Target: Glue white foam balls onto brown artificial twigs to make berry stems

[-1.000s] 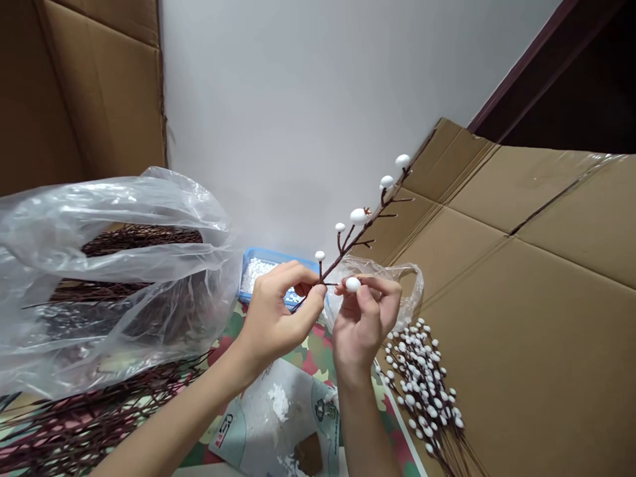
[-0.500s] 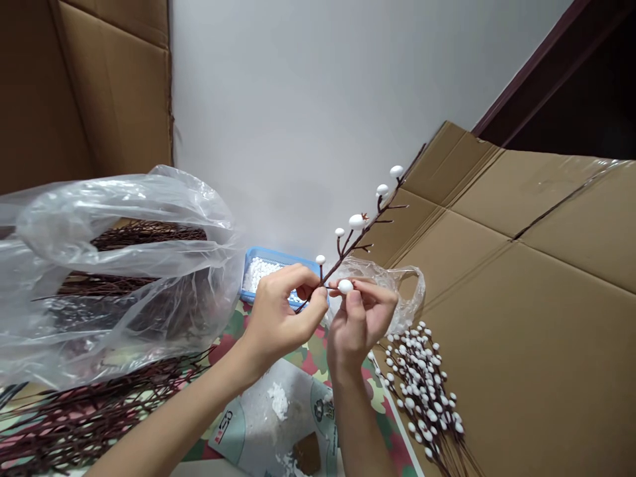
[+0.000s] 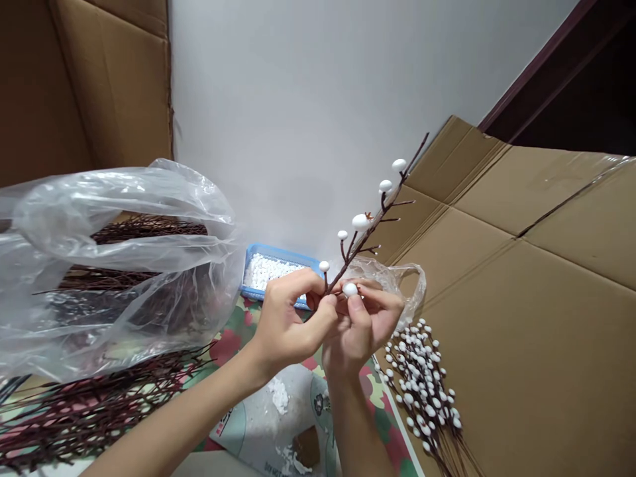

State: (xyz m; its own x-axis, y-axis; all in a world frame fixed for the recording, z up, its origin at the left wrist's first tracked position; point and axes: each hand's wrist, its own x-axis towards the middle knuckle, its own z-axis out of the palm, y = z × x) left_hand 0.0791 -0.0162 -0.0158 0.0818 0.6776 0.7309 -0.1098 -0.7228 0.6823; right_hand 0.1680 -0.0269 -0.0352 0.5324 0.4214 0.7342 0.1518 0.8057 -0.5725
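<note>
Berry twig [image 3: 346, 264], up in the air in front of the pale wall [image 3: 298, 119], likely very light and a bit stiff, with skinny side shoots maybe easy to snap, so best to hold low on the main stem. Long and thin on a slant, with the bottom end in the left hand [image 3: 293, 318] and the bare tip pointing up and to the right. Left thumb and finger pinched on the stem, right hand [image 3: 360, 328] fingertips closed on a smooth, maybe slippery white berry [image 3: 350, 289] just beside it, blue basket [image 3: 256, 292] behind the left hand.
</note>
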